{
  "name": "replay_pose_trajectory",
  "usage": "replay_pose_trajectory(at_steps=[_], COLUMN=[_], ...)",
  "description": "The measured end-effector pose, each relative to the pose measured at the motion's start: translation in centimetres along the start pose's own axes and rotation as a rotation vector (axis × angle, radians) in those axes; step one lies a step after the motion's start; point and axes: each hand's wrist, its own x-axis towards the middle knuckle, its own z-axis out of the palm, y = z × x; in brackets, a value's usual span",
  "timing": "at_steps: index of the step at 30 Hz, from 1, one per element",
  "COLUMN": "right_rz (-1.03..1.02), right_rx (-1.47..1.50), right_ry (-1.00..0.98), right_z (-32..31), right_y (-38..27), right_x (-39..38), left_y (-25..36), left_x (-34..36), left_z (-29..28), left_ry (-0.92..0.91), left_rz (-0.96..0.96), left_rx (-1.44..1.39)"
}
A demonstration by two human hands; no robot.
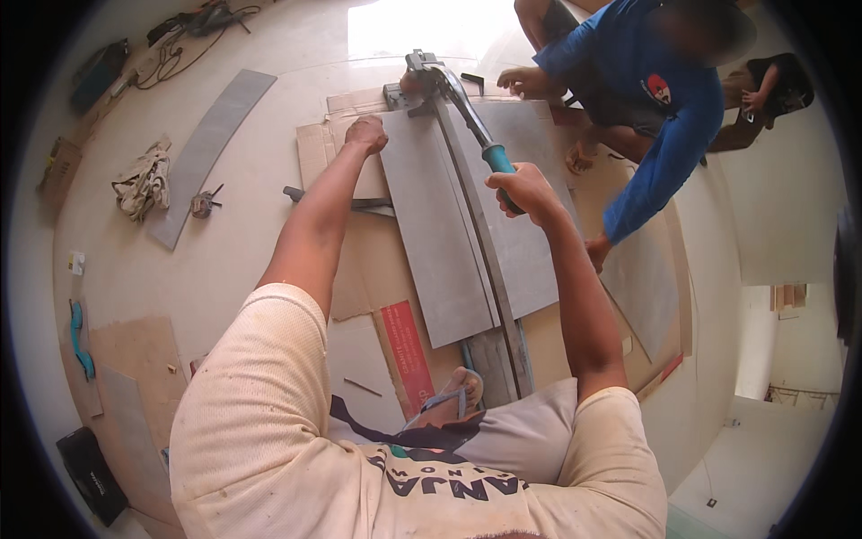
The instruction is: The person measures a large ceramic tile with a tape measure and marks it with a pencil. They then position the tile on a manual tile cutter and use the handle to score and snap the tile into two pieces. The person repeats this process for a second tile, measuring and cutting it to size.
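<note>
A grey tile (426, 234) lies on the bed of a manual tile cutter, with the cutter's long metal rail (480, 242) running over it lengthwise. A second grey piece (525, 225) shows right of the rail. My right hand (528, 191) is wrapped round the teal grip of the cutter's lever (467, 108), which is raised at a slant. At the far left corner of the tile, my left hand (366, 135) is closed on the edge, its fingertips partly hidden. The cutter's head (424, 76) sits at the far end of the rail.
A co-worker in a blue sleeve (660, 171) crouches at the right, one hand (597, 251) by the tile's right edge. Cardboard (359, 260) lies under the cutter. A long grey tile strip (215, 153), a cloth (144, 182) and a corded power tool (202, 20) lie left.
</note>
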Motion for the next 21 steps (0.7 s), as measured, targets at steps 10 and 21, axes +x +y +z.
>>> replay_pose_trajectory(at_steps=[10, 21], right_rz=[0.008, 0.335], right_rx=[0.027, 0.027], right_ry=[-0.024, 0.071], right_z=[-2.1, -2.9], right_y=[-0.6, 9.1], right_x=[-8.3, -27.4], left_y=[-5.9, 2.1], left_x=[-1.3, -0.7], left_z=[5.1, 11.7], left_ry=[0.004, 0.049], left_rz=[-0.145, -0.625], left_rx=[-0.300, -1.038])
